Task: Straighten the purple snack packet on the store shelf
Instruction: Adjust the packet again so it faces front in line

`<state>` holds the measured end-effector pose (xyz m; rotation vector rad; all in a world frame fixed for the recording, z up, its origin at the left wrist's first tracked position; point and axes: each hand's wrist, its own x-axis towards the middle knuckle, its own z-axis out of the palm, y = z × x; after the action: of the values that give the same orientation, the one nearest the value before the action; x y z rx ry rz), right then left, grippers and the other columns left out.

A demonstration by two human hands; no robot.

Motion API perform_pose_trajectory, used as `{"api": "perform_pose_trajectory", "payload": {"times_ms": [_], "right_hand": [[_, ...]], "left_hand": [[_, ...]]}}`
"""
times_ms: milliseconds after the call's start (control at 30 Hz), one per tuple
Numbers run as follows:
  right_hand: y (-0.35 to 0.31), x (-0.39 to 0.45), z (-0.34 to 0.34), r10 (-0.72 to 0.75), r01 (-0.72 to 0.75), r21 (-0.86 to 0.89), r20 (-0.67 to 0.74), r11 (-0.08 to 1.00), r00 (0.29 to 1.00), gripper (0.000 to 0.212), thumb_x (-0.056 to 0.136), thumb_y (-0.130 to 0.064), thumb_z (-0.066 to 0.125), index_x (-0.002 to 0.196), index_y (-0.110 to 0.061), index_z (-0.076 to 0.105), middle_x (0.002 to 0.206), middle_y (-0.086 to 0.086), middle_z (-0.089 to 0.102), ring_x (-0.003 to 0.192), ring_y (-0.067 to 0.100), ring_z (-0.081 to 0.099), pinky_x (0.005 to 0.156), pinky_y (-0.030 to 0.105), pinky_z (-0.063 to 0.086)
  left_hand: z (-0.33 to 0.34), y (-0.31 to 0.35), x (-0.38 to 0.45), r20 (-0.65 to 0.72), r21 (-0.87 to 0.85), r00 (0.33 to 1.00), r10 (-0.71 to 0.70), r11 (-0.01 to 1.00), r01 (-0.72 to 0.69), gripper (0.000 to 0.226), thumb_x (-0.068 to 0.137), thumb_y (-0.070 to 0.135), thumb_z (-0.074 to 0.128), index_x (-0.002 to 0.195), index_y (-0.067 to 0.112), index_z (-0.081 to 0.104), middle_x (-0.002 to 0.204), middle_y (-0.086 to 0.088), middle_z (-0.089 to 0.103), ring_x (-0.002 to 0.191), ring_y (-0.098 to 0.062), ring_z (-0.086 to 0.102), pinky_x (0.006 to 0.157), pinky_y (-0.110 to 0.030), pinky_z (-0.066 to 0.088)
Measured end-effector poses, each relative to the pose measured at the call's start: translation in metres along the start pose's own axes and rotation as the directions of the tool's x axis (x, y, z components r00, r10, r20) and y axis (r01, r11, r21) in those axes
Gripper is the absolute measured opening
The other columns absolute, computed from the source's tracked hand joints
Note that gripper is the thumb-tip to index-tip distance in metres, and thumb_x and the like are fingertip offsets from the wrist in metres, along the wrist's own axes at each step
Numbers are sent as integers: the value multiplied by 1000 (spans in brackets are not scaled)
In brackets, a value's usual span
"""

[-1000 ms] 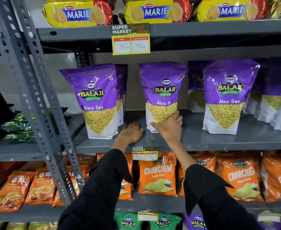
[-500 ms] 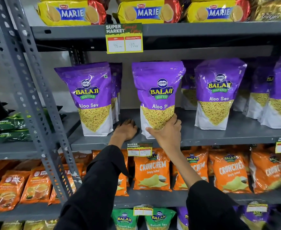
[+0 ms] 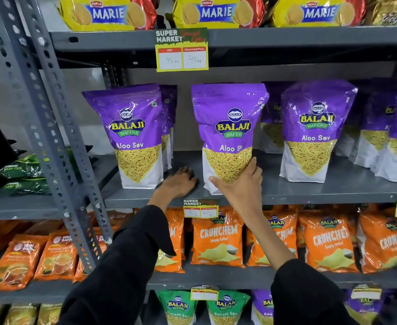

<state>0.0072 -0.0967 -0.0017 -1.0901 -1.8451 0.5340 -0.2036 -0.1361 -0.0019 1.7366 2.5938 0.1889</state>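
A purple Balaji Aloo Sev packet (image 3: 228,123) stands upright at the middle of the grey shelf (image 3: 333,191), near its front edge. My right hand (image 3: 242,184) grips the packet's lower front, thumb at its left bottom corner and fingers around its right side. My left hand (image 3: 181,181) rests palm down on the shelf board just left of the packet, between it and another purple packet (image 3: 131,134). It holds nothing.
More purple packets (image 3: 314,130) stand to the right and behind. Yellow Marie biscuit packs (image 3: 216,11) fill the shelf above, orange Crunchem packets (image 3: 218,238) the shelf below. A perforated grey upright (image 3: 40,118) runs along the left. Price tags (image 3: 182,50) hang on the shelf edges.
The middle packet has come forward and stands straighter in my right hand. My left hand has stayed flat on the shelf. The view has shifted slightly closer.
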Motion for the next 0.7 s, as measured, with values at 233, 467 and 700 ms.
{"api": "perform_pose_trajectory", "payload": {"times_ms": [233, 467, 700], "right_hand": [[-2, 2, 13, 5, -4, 28, -13, 1000, 1000, 136, 64, -59, 86, 159, -6, 4, 151, 17, 33, 138, 38, 41, 103, 52, 47], [-3, 13, 22, 7, -7, 19, 0, 1000, 1000, 134, 66, -61, 84, 158, -4, 5, 151, 18, 34, 138, 37, 42, 102, 50, 48], [-3, 29, 29, 2, -3, 33, 23, 999, 1000, 134, 65, -57, 86, 158, -3, 6, 147, 19, 35, 136, 38, 42, 102, 50, 47]], "left_hand": [[4, 3, -4, -21, 76, 1000, 1, 997, 0, 60, 105, 40, 22, 156, 9, 26, 166, -12, 19, 155, -28, 14, 124, -50, 16], [7, 1, -2, -44, 43, 999, -13, 999, 15, 60, 103, 40, 23, 154, 8, 28, 163, -14, 26, 152, -28, 21, 123, -49, 18], [6, 3, -5, -54, 39, 998, -8, 999, 10, 62, 104, 40, 21, 156, 7, 23, 165, -15, 23, 153, -29, 19, 124, -49, 14]]}}
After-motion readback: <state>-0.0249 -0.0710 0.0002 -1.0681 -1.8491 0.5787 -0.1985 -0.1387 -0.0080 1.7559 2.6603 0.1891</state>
